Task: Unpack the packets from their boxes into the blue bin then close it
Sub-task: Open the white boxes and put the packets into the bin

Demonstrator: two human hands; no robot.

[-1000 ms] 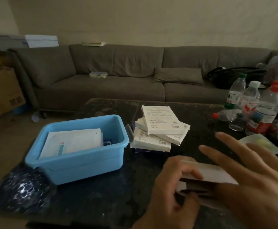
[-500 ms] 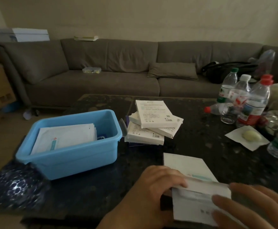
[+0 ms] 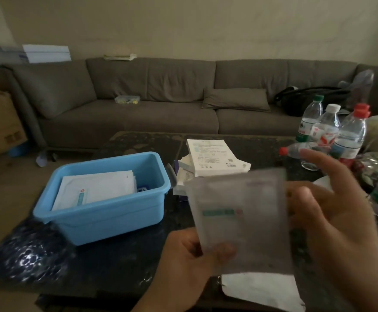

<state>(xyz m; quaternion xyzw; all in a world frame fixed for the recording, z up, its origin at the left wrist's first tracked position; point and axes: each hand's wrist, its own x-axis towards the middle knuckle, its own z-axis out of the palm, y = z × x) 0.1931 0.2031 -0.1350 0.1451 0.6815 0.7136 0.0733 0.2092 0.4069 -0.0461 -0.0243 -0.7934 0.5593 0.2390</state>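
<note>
At lower centre of the frame, a left hand [image 3: 190, 264] pinches a flat white paper packet [image 3: 239, 219] with a teal label, raised above the dark speckled table [image 3: 116, 264]. The right hand [image 3: 332, 219], grip wide, fingers spread, touches its right edge. The open blue plastic bin [image 3: 107, 208], centre left, holds white packets [image 3: 95, 190] beside stacked white cardboard boxes [image 3: 212, 158].

Blue bin [image 3: 107, 212] open, lidless, on dark table left of centre, white packets [image 3: 98, 188] stacked flat inside. White boxes [image 3: 212, 159] piled unevenly just right of bin. One white packet [image 3: 239, 217], motion-blurred, teal label strip, held upright above table, near-right of bin
</note>
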